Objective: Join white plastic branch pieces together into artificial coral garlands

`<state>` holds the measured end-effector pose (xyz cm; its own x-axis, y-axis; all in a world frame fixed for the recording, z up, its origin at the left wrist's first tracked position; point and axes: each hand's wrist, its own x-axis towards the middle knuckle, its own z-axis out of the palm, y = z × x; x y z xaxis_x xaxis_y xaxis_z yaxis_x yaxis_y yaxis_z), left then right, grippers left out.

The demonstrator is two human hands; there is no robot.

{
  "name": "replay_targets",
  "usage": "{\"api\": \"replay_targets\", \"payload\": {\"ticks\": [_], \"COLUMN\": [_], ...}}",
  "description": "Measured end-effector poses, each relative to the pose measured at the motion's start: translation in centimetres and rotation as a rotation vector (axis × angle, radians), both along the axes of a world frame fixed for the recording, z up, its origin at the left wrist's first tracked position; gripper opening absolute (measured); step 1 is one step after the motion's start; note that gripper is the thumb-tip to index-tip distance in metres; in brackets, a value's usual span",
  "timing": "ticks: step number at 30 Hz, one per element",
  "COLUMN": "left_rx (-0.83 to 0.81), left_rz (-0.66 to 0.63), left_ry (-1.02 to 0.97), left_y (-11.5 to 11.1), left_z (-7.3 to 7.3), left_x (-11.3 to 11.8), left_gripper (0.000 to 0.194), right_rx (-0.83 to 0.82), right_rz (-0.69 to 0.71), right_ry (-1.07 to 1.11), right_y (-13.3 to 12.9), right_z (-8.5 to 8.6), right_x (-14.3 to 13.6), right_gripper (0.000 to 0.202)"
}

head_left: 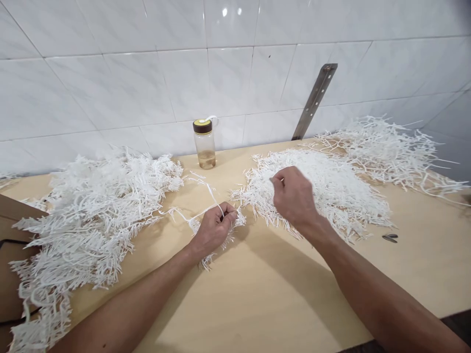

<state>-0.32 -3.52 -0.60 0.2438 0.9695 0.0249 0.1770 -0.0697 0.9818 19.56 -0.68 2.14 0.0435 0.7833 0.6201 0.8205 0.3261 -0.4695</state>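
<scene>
My left hand [212, 226] is closed in a pinch on a white branched plastic stem [210, 190], whose thin arms stick out up and to the left. Under and around that hand lies a small clump of short white sprigs [206, 261] on the table. My right hand [294, 195] hovers at the near left side of a spread pile of short white plastic sprigs [336, 189]. Its fingers are curled together, and whatever they may hold is hidden.
A tall heap of bushy white plastic pieces [99, 211] covers the left, beside a brown box [11, 220]. Bare white branches [397, 152] lie far right. A bottle [206, 147] and metal bracket [315, 102] stand near the tiled wall. Small dark clippers [390, 238] lie right.
</scene>
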Motion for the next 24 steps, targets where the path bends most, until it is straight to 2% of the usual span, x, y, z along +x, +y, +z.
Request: {"api": "replay_targets", "payload": {"ticks": [2,4,9,12,17,19,22,24], "left_rx": [-0.004,-0.004,-0.031,-0.03,-0.026,-0.021,-0.011,-0.013], "left_rz": [0.04,0.085,0.11,0.109,0.132,0.14,0.137,0.123], "left_ry": [-0.018,-0.048,-0.063,-0.05,-0.038,-0.048,-0.057,-0.046], "left_y": [0.0,0.0,0.0,0.0,0.0,0.1,0.2,0.2], "left_z": [-0.1,0.0,0.0,-0.1,-0.2,-0.2,-0.2,-0.2], "left_x": [0.1,0.2,0.4,0.3,0.3,0.4,0.4,0.4], "left_gripper": [0.02,0.02,0.021,0.021,0.021,0.021,0.024,0.025], "right_rx": [0.015,-0.026,-0.091,-0.077,-0.058,-0.138,-0.395,-0.506], "right_rz": [-0.043,-0.024,-0.034,-0.03,0.003,0.093,0.25,0.297], "right_ry": [0.011,0.022,0.037,-0.007,-0.023,0.036,0.082,0.081], "right_y": [0.4,0.5,0.5,0.7,0.1,-0.6,-1.5,-1.9], "right_z": [0.5,0.6,-0.3,-0.6,0.3,0.5,0.3,-0.1], "right_x": [0.6,0.7,0.9,1.7,1.5,0.5,-1.3,-2.2], "right_gripper": [0.014,0.01,0.003,0.01,0.022,0.024,0.025,0.027]}}
